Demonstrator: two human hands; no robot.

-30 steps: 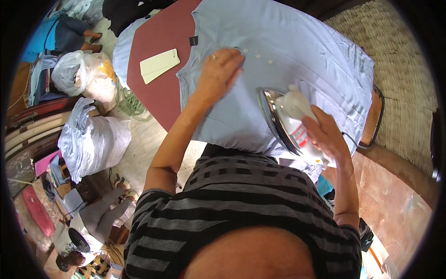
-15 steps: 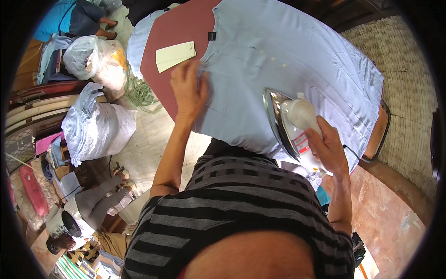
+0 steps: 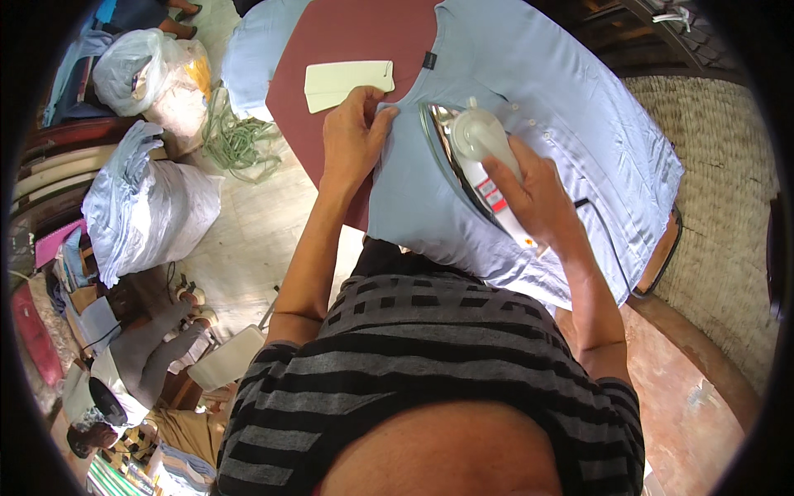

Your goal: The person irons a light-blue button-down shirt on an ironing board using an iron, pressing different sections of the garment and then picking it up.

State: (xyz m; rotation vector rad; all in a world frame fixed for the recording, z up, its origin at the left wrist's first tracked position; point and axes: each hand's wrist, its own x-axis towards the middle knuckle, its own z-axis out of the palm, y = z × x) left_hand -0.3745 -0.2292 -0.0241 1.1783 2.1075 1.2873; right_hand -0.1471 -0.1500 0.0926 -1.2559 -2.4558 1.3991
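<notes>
A light blue shirt (image 3: 571, 103) lies spread over the ironing board (image 3: 289, 112), whose dark red cover shows on the left. My right hand (image 3: 533, 186) is closed around the handle of a white steam iron (image 3: 475, 145). The iron's metal soleplate rests on the cloth near the shirt's shoulder, with its tip pointing away from me toward the neckline. At the shirt's left edge, my left hand (image 3: 354, 140) has its thumb and fingers drawn together on the fabric. Just beyond those fingers lies a pale cardboard tag (image 3: 347, 85) on the red cover. A dark neck label (image 3: 429, 60) shows at the collar.
The iron's black cord (image 3: 608, 240) trails over the shirt at right. Left of the board are green twine (image 3: 240, 145) and a bundle of pale clothes (image 3: 149, 211) on the floor. A co-worker (image 3: 136, 372) sits at lower left. A woven mat (image 3: 711, 182) lies at right.
The iron has slid forward and left, closer to the shirt's neckline. My left hand's fingers, earlier spread on the cloth, have come together at its edge. The whole view has shifted slightly.
</notes>
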